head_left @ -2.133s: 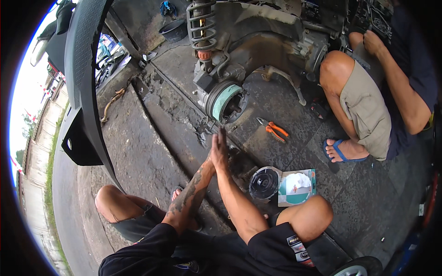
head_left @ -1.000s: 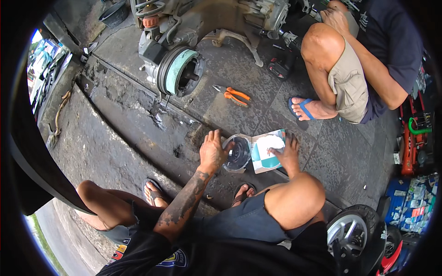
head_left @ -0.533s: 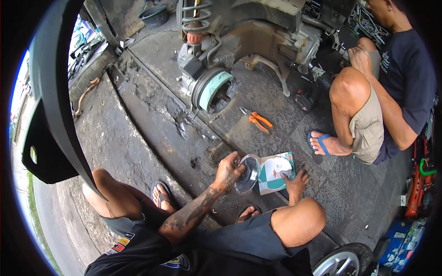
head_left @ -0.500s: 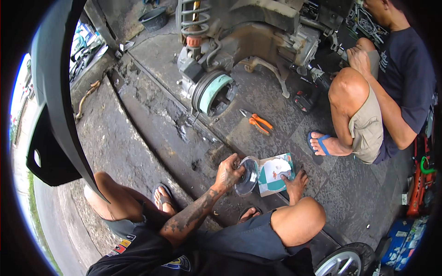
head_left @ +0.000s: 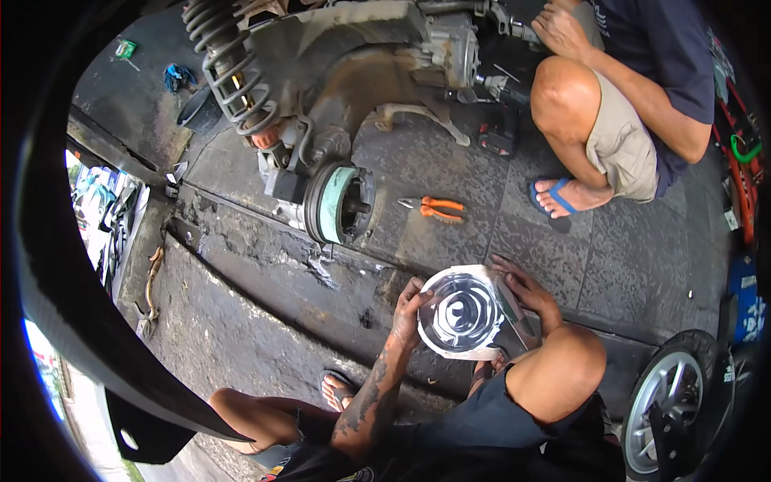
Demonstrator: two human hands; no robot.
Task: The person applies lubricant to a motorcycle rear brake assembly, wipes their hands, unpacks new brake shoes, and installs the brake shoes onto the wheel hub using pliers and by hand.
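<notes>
Both hands are on the round metal drum part point(head_left: 462, 313): left hand point(head_left: 407, 309) grips its left rim, right hand point(head_left: 526, 291) its right, held above the pavement. Hub point(head_left: 341, 203) on the engine assembly sits bare, so refitting looks undone. Pliers point(head_left: 434, 209) lie untouched farther off.

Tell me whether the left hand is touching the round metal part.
Touching. The head view shows the left hand with fingers curled over the rim of the round metal part.
</notes>
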